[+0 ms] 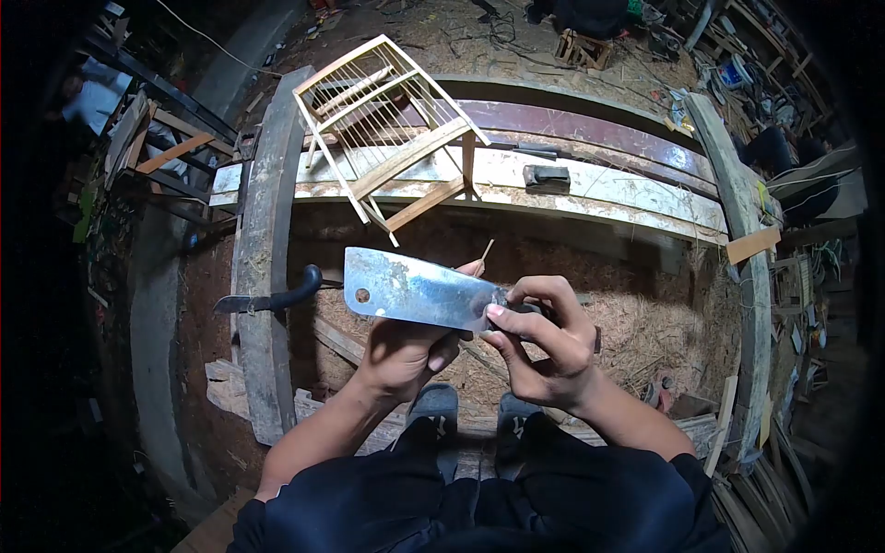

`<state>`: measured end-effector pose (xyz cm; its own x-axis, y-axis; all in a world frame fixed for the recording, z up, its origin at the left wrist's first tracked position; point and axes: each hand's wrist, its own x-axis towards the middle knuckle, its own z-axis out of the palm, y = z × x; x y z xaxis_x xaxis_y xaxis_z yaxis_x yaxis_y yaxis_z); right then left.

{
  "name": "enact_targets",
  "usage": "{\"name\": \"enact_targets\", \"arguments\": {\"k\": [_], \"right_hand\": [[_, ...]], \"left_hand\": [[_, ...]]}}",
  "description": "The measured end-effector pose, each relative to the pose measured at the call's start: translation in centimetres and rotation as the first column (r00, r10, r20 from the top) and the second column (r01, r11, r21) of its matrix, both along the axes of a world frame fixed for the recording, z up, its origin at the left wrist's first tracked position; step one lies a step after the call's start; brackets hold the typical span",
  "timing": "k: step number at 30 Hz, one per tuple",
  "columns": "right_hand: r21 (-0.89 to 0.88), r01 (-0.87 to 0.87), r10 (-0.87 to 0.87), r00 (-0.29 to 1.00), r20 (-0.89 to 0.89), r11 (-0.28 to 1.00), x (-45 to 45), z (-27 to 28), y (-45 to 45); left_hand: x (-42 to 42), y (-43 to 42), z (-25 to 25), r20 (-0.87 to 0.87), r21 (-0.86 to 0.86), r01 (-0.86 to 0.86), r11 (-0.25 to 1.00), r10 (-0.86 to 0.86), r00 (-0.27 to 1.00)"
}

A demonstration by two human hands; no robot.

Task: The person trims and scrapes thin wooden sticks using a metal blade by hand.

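A broad metal cleaver with a hole near its far left corner lies across the middle of the view, its blade pointing left. My right hand grips it at the handle end, thumb and fingers pressed at the base of the blade. Behind and below the blade is my left hand, its fingers curled and partly hidden by the metal. A thin sliver of wood or bamboo sticks up beyond the blade near the left fingertips. Whether the left fingers pinch it is hidden.
A wooden cage-like frame with thin bars stands on the planks ahead. A dark metal block rests to its right. On the left beam lies a dark-handled knife. Another person shows at the far left.
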<state>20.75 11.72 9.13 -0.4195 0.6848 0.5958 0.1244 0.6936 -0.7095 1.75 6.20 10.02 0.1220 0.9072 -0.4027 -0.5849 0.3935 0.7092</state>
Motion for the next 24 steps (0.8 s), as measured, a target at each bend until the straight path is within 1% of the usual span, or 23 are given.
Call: {"name": "enact_targets", "arguments": {"k": [2, 3, 4, 5, 6, 8, 10, 12, 14, 16, 17, 18, 20, 21, 22, 24], "right_hand": [[0.016, 0.039, -0.039, 0.999, 0.025, 0.999, 0.0, 0.3, -0.1], [0.019, 0.063, -0.063, 0.998, 0.008, 0.998, 0.0, -0.3, 0.0], [0.023, 0.086, -0.086, 0.996, -0.008, 0.996, -0.2, -0.5, 0.1], [-0.016, 0.102, -0.102, 0.995, 0.024, 0.995, 0.1, 0.1, 0.1], [-0.015, 0.104, -0.103, 0.994, 0.024, 0.995, 0.2, 0.1, 0.0], [0.043, 0.021, -0.021, 1.000, 0.001, 0.999, 0.2, -0.1, 0.0], [0.048, 0.039, -0.039, 0.999, -0.002, 0.998, 0.2, 0.1, -0.2], [-0.004, 0.080, -0.080, 0.997, 0.013, 0.997, 0.3, -0.2, -0.2], [0.005, 0.086, -0.086, 0.996, 0.014, 0.996, 0.3, 0.1, -0.3], [0.004, 0.051, -0.051, 0.998, 0.024, 0.999, 0.3, 0.2, -0.5], [0.017, 0.065, -0.065, 0.998, -0.020, 0.998, 0.2, -0.3, -0.2], [-0.006, 0.107, -0.107, 0.994, 0.016, 0.994, 0.4, -0.3, -0.1], [-0.033, 0.133, -0.132, 0.991, 0.038, 0.991, 0.6, 0.0, -0.2], [-0.016, 0.103, -0.102, 0.995, 0.020, 0.995, 0.5, 0.0, -0.2], [0.001, 0.071, -0.071, 0.998, 0.002, 0.998, 0.4, -0.1, -0.3], [-0.018, 0.077, -0.077, 0.997, -0.010, 0.997, 0.3, -0.1, -0.3]], "left_hand": [[0.0, -0.1, 0.1, 0.044, -0.009, -0.002, 1.000, 0.002, 0.999], [-0.1, -0.3, -0.1, 0.044, -0.009, -0.001, 1.000, 0.001, 0.999], [-0.3, -0.5, -0.4, 0.009, 0.018, 0.004, 1.000, -0.004, 1.000], [-0.3, -0.6, -0.6, -0.025, 0.044, 0.010, 0.999, -0.009, 1.000], [-0.2, -0.8, -0.6, -0.025, 0.046, 0.011, 0.999, -0.010, 1.000], [0.1, -1.0, -0.4, 0.089, -0.032, -0.095, 0.995, 0.098, 0.991], [0.1, -0.9, -0.1, 0.079, -0.035, -0.102, 0.994, 0.104, 0.991], [0.0, -0.6, 0.0, 0.032, 0.036, -0.042, 0.998, 0.041, 0.999], [0.3, -0.5, 0.2, 0.039, 0.029, -0.053, 0.998, 0.051, 0.998], [0.5, -0.8, -0.1, 0.110, -0.051, -0.145, 0.988, 0.150, 0.983], [0.3, -0.8, -0.3, 0.028, -0.026, -0.112, 0.993, 0.113, 0.993], [0.4, -0.7, -0.1, 0.026, -0.028, -0.110, 0.994, 0.110, 0.994], [0.7, -0.5, 0.6, -0.024, -0.033, -0.129, 0.991, 0.128, 0.991], [0.4, -0.5, 0.4, -0.025, 0.010, -0.081, 0.997, 0.081, 0.996], [0.5, -0.5, 0.3, -0.025, 0.011, -0.083, 0.996, 0.083, 0.996], [0.4, -0.7, 0.1, -0.035, -0.034, -0.102, 0.994, 0.101, 0.994]]}}
